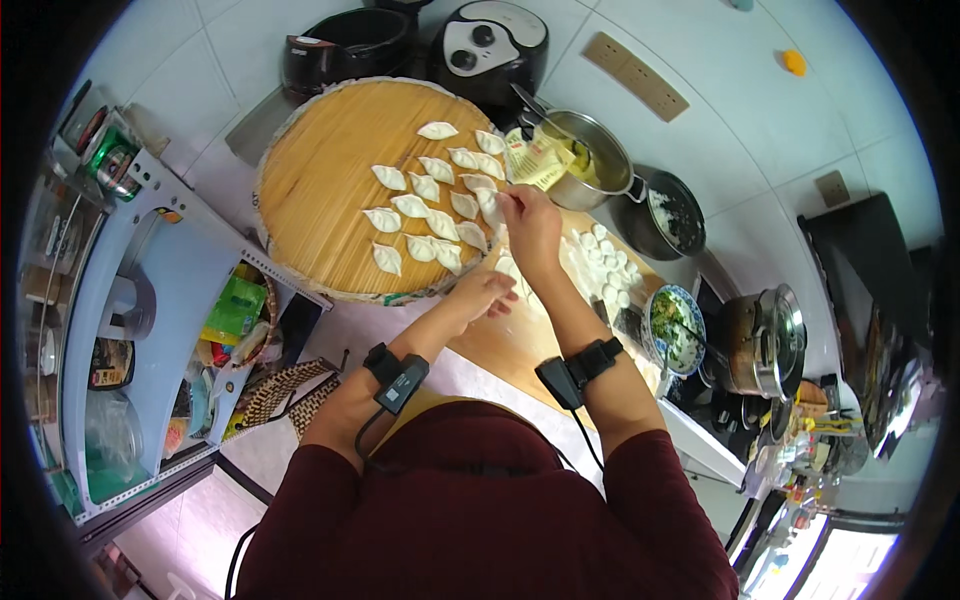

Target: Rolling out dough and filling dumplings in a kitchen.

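My right hand (534, 225) is at the right edge of a round wooden tray (315, 172). Its fingertips pinch the end of a white dumpling (489, 205) at that rim. Several more pleated dumplings (424, 187) lie in loose rows on the tray's right half. Below, just off the tray's near edge, my left hand (480, 298) hovers with loosely curled fingers and nothing in it. Beneath both hands is a floured wooden board (491, 349). Flat dough wrappers (507, 265) show there, partly covered by my right hand and forearm. Small dough pieces (611, 262) cluster farther right.
A patterned bowl (699, 319) of green filling (666, 311) stands right of the board. Behind are a steel pot (585, 193) with a yellow packet (536, 161), a dark pot (694, 232) and an air fryer (491, 56). Shelving (187, 202) borders the left, a lidded pot (757, 337) the right.
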A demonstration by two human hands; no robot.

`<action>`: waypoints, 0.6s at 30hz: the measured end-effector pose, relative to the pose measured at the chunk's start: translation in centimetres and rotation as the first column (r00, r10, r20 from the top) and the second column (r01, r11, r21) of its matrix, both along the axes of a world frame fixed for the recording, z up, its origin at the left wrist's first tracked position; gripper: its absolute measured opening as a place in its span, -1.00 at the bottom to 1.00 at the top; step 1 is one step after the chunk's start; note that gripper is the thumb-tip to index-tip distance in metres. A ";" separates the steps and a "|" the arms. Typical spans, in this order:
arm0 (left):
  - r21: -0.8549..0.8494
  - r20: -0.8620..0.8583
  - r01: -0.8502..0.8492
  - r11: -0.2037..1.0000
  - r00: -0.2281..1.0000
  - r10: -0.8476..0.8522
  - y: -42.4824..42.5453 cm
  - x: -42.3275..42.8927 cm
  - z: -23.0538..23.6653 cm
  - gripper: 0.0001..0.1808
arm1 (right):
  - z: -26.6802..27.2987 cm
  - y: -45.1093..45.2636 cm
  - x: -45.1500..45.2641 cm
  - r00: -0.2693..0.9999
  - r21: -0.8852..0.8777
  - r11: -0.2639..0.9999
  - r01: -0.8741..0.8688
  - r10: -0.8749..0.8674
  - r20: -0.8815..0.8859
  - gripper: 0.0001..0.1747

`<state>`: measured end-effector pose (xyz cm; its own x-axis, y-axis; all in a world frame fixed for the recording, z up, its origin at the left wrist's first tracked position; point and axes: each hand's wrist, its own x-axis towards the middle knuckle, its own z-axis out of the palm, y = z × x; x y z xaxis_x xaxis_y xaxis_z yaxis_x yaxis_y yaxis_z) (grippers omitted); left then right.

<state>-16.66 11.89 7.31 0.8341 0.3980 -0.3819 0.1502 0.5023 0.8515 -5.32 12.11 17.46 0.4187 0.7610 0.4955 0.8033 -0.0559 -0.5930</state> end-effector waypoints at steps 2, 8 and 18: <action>-0.044 -0.086 0.063 0.997 0.994 -0.067 0.0 -1.3 -0.7 -0.67 | -0.6 3.1 -0.8 0.997 -0.045 0.998 -0.046 0.042 -0.067 -0.88; 0.011 -0.066 0.116 0.993 0.991 -0.115 0.5 -5.5 -3.3 -0.65 | -1.6 10.8 -4.3 0.995 -0.057 0.995 -0.082 0.079 -0.054 -0.87; 0.085 -0.029 0.176 0.981 0.984 -0.174 0.2 -7.4 -4.1 -0.61 | -4.6 14.8 -3.5 0.982 -0.069 0.992 -0.106 0.115 0.150 -0.80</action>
<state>-24.10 12.06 3.20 0.8858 0.2792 -0.3706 0.2479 0.3905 0.8866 -8.79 26.91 12.90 0.2528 0.8289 0.4990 0.8877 0.0063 -0.4603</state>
